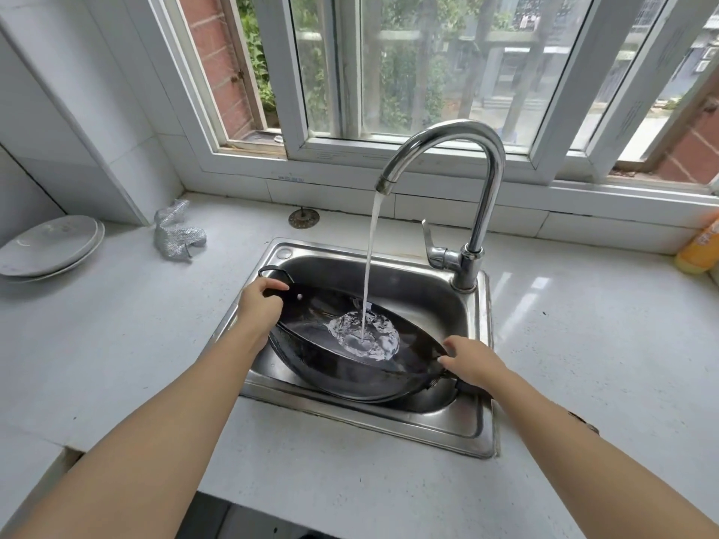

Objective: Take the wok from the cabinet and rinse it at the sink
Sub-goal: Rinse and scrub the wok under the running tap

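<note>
Wok (342,367) tilted in sink (482,433) under tap (459,157) stream to pool water; left hand (258,305) grip clamped on loop handle, right hand (472,361) on opposite handle, steadying.

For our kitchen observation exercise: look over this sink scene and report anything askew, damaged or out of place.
The wok sits tilted across the sink, which it seems too wide to lie flat in. A loose sink strainer lies on the countertop behind the basin, not in the drain. The counter's front edge looks chipped at lower left.
</note>
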A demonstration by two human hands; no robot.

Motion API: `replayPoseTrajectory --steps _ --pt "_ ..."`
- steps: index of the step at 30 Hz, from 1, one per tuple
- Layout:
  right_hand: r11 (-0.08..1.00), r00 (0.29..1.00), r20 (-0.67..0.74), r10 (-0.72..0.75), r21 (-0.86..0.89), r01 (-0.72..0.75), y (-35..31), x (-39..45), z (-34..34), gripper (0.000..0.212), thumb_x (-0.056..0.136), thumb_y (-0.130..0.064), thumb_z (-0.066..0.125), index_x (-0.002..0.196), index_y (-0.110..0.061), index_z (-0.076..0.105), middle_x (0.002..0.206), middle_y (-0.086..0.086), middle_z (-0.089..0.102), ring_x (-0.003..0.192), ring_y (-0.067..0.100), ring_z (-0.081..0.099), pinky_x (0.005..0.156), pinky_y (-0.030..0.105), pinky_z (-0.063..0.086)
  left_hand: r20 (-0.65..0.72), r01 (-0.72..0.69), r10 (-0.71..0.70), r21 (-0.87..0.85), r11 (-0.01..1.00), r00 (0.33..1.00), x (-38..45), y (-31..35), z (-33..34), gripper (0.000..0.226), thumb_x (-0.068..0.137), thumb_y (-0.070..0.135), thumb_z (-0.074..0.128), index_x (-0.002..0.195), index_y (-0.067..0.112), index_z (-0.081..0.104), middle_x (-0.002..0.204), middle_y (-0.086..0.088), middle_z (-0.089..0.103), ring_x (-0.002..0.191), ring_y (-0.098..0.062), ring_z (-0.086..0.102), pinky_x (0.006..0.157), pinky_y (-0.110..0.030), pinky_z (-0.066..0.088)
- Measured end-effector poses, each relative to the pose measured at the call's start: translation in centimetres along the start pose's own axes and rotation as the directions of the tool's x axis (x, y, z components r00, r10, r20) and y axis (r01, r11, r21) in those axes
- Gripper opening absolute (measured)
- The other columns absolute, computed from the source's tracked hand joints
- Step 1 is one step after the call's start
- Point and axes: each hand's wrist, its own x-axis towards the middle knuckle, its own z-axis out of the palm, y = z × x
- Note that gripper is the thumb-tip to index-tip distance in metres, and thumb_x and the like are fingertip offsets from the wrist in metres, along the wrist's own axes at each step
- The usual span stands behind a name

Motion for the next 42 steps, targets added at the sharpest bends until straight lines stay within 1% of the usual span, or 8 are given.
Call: replayPoseTrajectory --steps 6,15,19,25,27,30,35,42 --pt "0.999 0.998 0.046 0.048 0.020 -0.049 -0.2 1.6 0.6 0.021 0.087 -0.027 0.054 0.101 -0.012 0.053 0.104 0.007 0.061 0.097 0.025 0.058 0.072 0.029 0.043 -0.008 -0.001 0.001 0.053 0.999 1.000 -0.4 -0.3 0.5 0.049 0.077 -0.015 0.030 0.074 0.024 0.060 0.118 -0.014 0.058 0.102 -0.025 0.054 0.073 -0.026 0.041" --pt "0.980 0.993 0.102 0.061 0.183 -0.079 -0.7 1.8 0.7 0.056 0.086 -0.009 0.054 0.140 -0.008 0.039 0.138 0.010 0.049 0.120 0.026 0.050 0.095 0.029 0.041 -0.023 0.002 -0.002 0.020 1.000 1.000 -0.9 -0.2 0.1 0.048 0.077 -0.019 0.034 0.073 0.021 0.061 0.125 -0.015 0.056 0.117 -0.029 0.051 0.083 -0.032 0.042" --pt "0.969 0.999 0.028 0.047 0.240 -0.052 -0.7 1.1 0.7 0.051 0.086 -0.005 0.050 0.136 -0.013 0.040 0.133 0.010 0.051 0.117 0.026 0.052 0.092 0.030 0.044 -0.073 0.007 -0.007 -0.006 1.000 0.997 -1.4 -0.3 0.0 0.044 0.078 -0.020 0.034 0.070 0.016 0.059 0.125 -0.016 0.056 0.120 -0.023 0.048 0.094 -0.033 0.041" --pt "0.970 1.000 -0.030 0.011 0.243 -0.004 -0.6 0.5 0.9 0.040 0.089 -0.009 0.047 0.128 -0.015 0.042 0.112 0.007 0.058 0.091 0.022 0.054 0.073 0.029 0.041 -0.086 0.020 -0.021 -0.009 1.000 0.996 -1.9 -0.3 -0.1 0.044 0.076 -0.019 0.034 0.067 0.016 0.057 0.112 -0.014 0.058 0.097 -0.020 0.049 0.059 -0.019 0.034" --pt "0.972 1.000 -0.029 0.004 0.237 0.003 -0.4 0.4 0.9 0.038 0.089 -0.010 0.047 0.127 -0.016 0.043 0.109 0.006 0.058 0.088 0.021 0.054 0.070 0.030 0.042 -0.094 0.025 -0.026 -0.008 1.000 0.995 -1.9 -0.4 -0.1 0.044 0.077 -0.019 0.034 0.068 0.017 0.058 0.113 -0.015 0.059 0.098 -0.026 0.052 0.059 -0.019 0.035" --pt "0.975 1.000 -0.013 0.001 0.221 0.002 -0.3 0.5 0.8 0.038 0.090 -0.011 0.046 0.127 -0.015 0.044 0.118 0.008 0.058 0.096 0.022 0.054 0.079 0.031 0.044 -0.074 0.039 -0.038 0.009 0.999 0.997 -2.0 -0.4 0.0 0.041 0.080 -0.017 0.033 0.082 0.012 0.062 0.122 -0.012 0.056 0.112 -0.023 0.052 0.079 -0.029 0.043" --pt "0.972 1.000 0.007 0.021 0.232 -0.022 -0.2 0.8 0.8 0.037 0.090 -0.010 0.045 0.127 -0.014 0.047 0.126 0.007 0.056 0.109 0.023 0.054 0.082 0.028 0.041 -0.015 -0.001 0.002 0.093 0.996 1.000 -2.1 -0.7 0.1 0.039 0.087 -0.012 0.035 0.108 0.005 0.063 0.125 -0.012 0.055 0.070 0.002 0.041 0.059 -0.016 0.034" --pt "0.983 0.998 0.035 0.060 0.172 -0.065 -0.7 1.0 0.7 0.046 0.092 -0.013 0.046 0.138 -0.009 0.042 0.139 0.010 0.049 0.125 0.026 0.048 0.096 0.030 0.040 0.034 -0.014 0.007 0.204 0.979 0.999 -1.8 -1.4 -0.3 0.038 0.088 -0.005 0.038 0.117 0.010 0.058 0.123 -0.010 0.054 0.067 -0.002 0.042 0.058 -0.016 0.034"
